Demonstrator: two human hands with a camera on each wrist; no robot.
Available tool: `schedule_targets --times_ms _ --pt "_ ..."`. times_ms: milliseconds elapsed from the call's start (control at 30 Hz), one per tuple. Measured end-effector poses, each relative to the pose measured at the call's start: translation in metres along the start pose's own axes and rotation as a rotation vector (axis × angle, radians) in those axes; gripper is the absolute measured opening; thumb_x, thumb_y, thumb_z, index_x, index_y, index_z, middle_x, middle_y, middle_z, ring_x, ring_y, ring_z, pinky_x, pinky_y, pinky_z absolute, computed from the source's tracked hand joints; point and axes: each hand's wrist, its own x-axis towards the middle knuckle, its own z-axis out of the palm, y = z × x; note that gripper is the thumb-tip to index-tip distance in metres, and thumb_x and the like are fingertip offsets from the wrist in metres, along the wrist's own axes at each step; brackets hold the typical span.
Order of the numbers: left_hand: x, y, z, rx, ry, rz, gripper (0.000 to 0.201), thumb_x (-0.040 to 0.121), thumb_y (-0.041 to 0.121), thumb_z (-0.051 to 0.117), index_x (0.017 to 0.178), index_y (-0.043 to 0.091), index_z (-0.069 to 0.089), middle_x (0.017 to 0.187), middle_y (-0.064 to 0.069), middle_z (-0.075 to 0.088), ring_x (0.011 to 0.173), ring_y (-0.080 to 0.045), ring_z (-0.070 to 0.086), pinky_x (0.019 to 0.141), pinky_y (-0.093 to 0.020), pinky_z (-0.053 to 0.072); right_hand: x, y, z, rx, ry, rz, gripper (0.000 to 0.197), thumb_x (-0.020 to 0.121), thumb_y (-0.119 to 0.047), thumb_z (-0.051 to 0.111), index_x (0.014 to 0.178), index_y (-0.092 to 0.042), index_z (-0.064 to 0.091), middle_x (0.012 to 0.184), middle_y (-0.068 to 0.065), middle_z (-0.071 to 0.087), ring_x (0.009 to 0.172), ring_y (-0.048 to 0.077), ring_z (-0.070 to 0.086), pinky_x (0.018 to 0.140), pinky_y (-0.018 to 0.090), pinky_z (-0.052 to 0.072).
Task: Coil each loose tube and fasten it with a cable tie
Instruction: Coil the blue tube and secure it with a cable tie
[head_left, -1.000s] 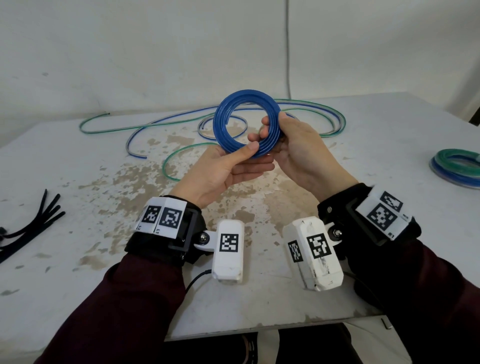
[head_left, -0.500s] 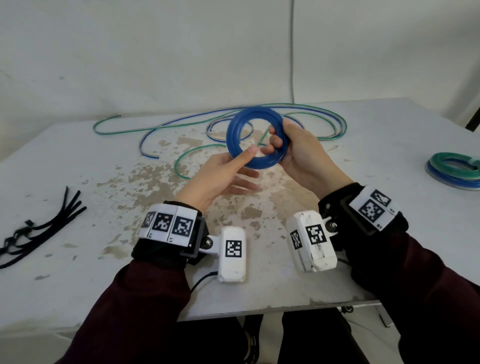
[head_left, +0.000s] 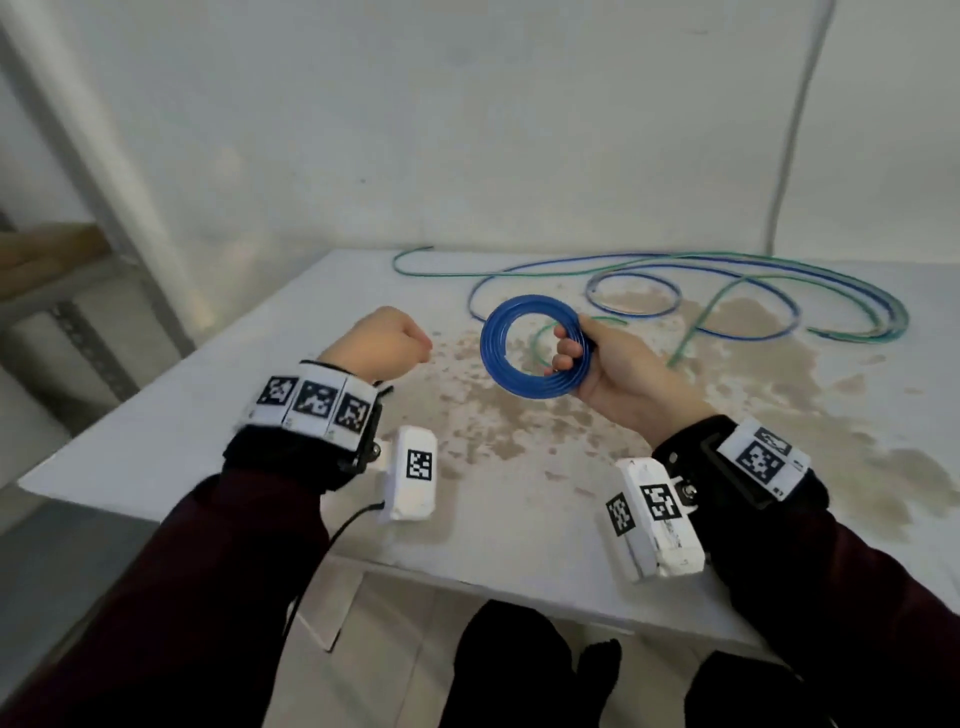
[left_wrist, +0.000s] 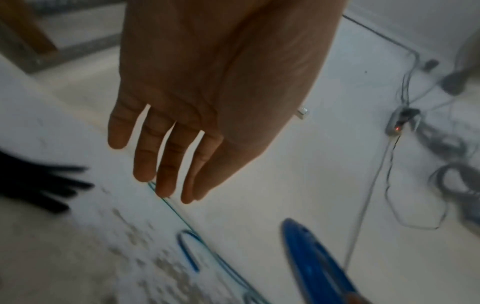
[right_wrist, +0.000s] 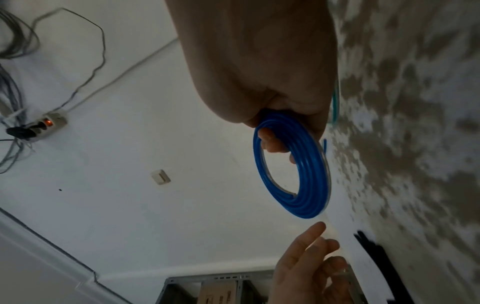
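A blue tube wound into a coil (head_left: 491, 358) hangs above the table (head_left: 519, 519). My right hand (head_left: 571, 353) grips its right side, fingers curled through the ring; the right wrist view shows the coil (right_wrist: 293, 170) below the fist. My left hand (head_left: 384, 343) hovers apart to the left, holding nothing. The left wrist view shows its fingers (left_wrist: 166, 174) straight and relaxed. Black cable ties (left_wrist: 44, 185) lie on the table beyond that hand, also the ties (right_wrist: 374, 259). Loose blue and green tubes (head_left: 896, 317) sprawl across the far side of the table.
The table's left edge runs close under my left forearm. A metal shelf rack (head_left: 52, 291) stands left of the table. A power strip (left_wrist: 400, 123) with grey cables lies on the floor beyond the table. A white wall backs the table.
My left hand has let go of the blue coil and moved left. The right hand now holds the coil alone, lower. The head view has swung left.
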Motion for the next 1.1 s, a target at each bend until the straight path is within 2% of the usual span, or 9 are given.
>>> schedule_targets --times_ms 133,333,467,600,733,800,900,1000,1100 --pt "0.021 -0.034 -0.019 0.338 0.026 -0.162 0.029 0.085 0.012 0.064 0.112 0.003 0.063 0.118 -0.014 0.062 0.107 -0.032 0.059 0.089 -0.036 0.048 0.004 0.017 0.023 0.03 -0.037 0.066 0.039 0.106 -0.027 0.027 0.082 -0.007 0.05 0.05 -0.003 0.04 0.041 0.012 0.041 0.049 0.023 0.048" --pt "0.03 -0.052 -0.017 0.532 -0.015 -0.173 0.03 0.081 0.024 0.073 0.064 0.012 0.052 0.086 -0.008 0.065 0.082 -0.026 0.064 0.066 -0.026 0.046 0.0 0.02 0.024 0.028 -0.039 0.101 0.039 0.106 -0.027 0.027 0.082 -0.007 0.051 0.05 -0.002 0.04 0.042 0.012 0.041 0.049 0.023 0.048" --pt "0.03 -0.055 -0.017 0.62 -0.057 -0.193 0.016 0.082 0.022 0.072 0.08 0.007 0.068 0.067 0.004 0.054 0.073 -0.021 0.058 0.056 -0.022 0.042 -0.001 0.018 0.022 0.041 -0.024 0.101 0.04 0.106 -0.027 0.028 0.082 -0.007 0.051 0.05 -0.002 0.04 0.042 0.012 0.04 0.049 0.023 0.048" --pt "0.036 -0.057 -0.015 0.552 -0.026 -0.203 0.022 0.089 0.014 0.062 0.103 -0.002 0.067 0.086 -0.01 0.065 0.094 -0.03 0.065 0.058 -0.025 0.043 -0.001 0.018 0.024 0.013 -0.026 0.1 0.039 0.106 -0.027 0.028 0.082 -0.007 0.051 0.049 -0.003 0.039 0.043 0.012 0.039 0.05 0.024 0.048" --pt "0.033 -0.057 -0.015 0.592 0.038 -0.197 0.016 0.091 0.016 0.057 0.082 0.004 0.062 0.093 -0.008 0.065 0.102 -0.028 0.065 0.081 -0.031 0.05 -0.002 0.02 0.025 -0.018 -0.039 0.104 0.038 0.106 -0.027 0.028 0.083 -0.007 0.051 0.05 -0.003 0.039 0.043 0.012 0.039 0.054 0.026 0.047" --pt "0.032 -0.059 -0.014 0.634 0.028 -0.191 0.014 0.09 0.01 0.057 0.096 0.001 0.066 0.093 -0.005 0.064 0.105 -0.026 0.064 0.085 -0.031 0.051 -0.002 0.021 0.025 -0.027 -0.043 0.105 0.038 0.106 -0.028 0.028 0.083 -0.007 0.051 0.049 -0.003 0.039 0.043 0.011 0.039 0.055 0.027 0.046" --pt "0.034 -0.062 -0.015 0.601 0.046 -0.212 0.008 0.087 0.001 0.056 0.09 0.0 0.063 0.107 -0.013 0.066 0.102 -0.029 0.064 0.078 -0.03 0.05 -0.003 0.022 0.024 -0.033 -0.048 0.107 0.038 0.106 -0.028 0.028 0.084 -0.007 0.051 0.05 -0.004 0.039 0.043 0.011 0.039 0.056 0.027 0.046" --pt "0.036 -0.059 -0.02 0.523 0.123 -0.22 0.017 0.085 0.0 0.058 0.07 0.003 0.053 0.095 -0.013 0.067 0.089 -0.03 0.065 0.065 -0.028 0.044 -0.002 0.022 0.022 -0.033 -0.056 0.108 0.038 0.105 -0.028 0.028 0.084 -0.007 0.051 0.05 -0.004 0.039 0.043 0.011 0.04 0.057 0.028 0.045" --pt "0.036 -0.052 -0.033 0.453 0.229 -0.176 0.004 0.082 -0.001 0.06 0.08 0.0 0.057 0.095 -0.017 0.064 0.086 -0.033 0.061 0.067 -0.032 0.044 -0.003 0.022 0.021 -0.029 -0.063 0.107 0.038 0.105 -0.028 0.028 0.084 -0.007 0.051 0.05 -0.004 0.039 0.043 0.011 0.04 0.058 0.028 0.045"
